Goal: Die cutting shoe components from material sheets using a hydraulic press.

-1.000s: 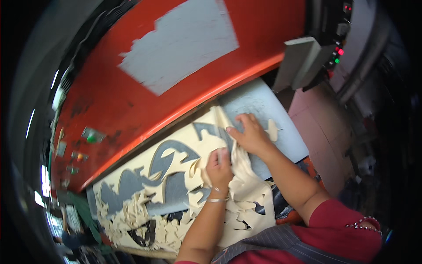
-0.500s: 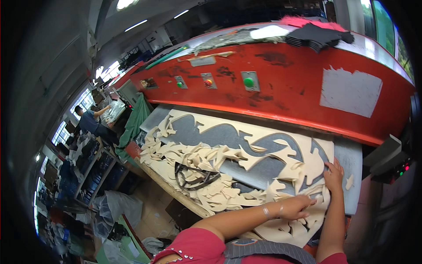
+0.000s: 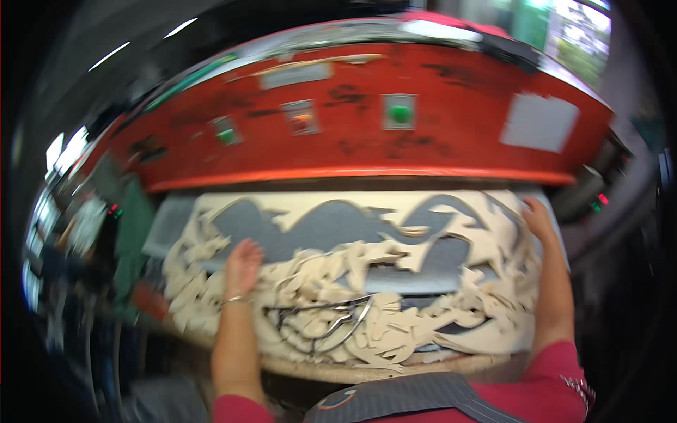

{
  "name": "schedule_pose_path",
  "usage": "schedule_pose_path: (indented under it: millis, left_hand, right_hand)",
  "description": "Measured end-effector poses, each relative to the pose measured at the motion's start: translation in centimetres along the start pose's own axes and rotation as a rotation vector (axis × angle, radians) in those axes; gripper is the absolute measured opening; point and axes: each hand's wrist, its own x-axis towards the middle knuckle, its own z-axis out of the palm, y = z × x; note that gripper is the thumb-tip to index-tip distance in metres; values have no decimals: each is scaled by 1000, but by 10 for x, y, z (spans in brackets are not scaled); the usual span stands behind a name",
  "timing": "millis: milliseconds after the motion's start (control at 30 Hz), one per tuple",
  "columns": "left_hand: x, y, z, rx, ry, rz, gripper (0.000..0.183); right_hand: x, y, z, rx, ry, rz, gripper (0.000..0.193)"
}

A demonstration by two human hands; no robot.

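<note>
A cream sheet [image 3: 395, 201] with large curved shapes cut out of it lies on the grey bed [image 3: 303, 225] of a red press. Loose cream offcuts are heaped along the near and left side. Over the left of this heap is my left hand [image 3: 244, 266], blurred, its fingers stretched away from me and nothing seen in it. At the sheet's far right edge, my right hand [image 3: 538, 217] has its fingers bent around the border. A dark cutting die [image 3: 321, 331] of curved metal strips rests on the offcuts between my forearms.
The red press front [image 3: 338, 141] rises behind the bed, with a green button [image 3: 400, 113] and other controls. Dark and pink material lies on its top. Green cloth [image 3: 132, 240] hangs at the left. A small box with lights [image 3: 599, 201] stands at the right.
My left hand has swung from the sheet's near right part to the offcuts at the left. My right hand stays by the right edge, now farther up it. The view has turned.
</note>
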Motion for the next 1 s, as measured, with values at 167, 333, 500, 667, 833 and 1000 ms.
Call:
schedule_pose_path:
  millis: [167, 333, 500, 667, 833, 1000]
  left_hand:
    - [145, 45, -92, -15, 268, -42, 37]
    - [233, 30, -61, 113, 310, -129, 45]
    - [220, 27, 36, 441, 61, -307, 28]
    - [235, 49, 2, 564, 108, -298, 27]
    - [227, 25, -19, 1015, -105, 77, 49]
    - [227, 3, -8, 420, -146, -18, 38]
  right_hand:
    - [32, -80, 53, 97, -68, 215, 42]
    - [31, -88, 78, -9, -111, 396, 55]
    - [29, -84, 77, -341, -159, 464, 78]
    - [63, -115, 65, -227, -492, 427, 79]
    - [66, -120, 65, -107, -503, 511, 70]
    - [67, -93, 101, -104, -372, 516, 80]
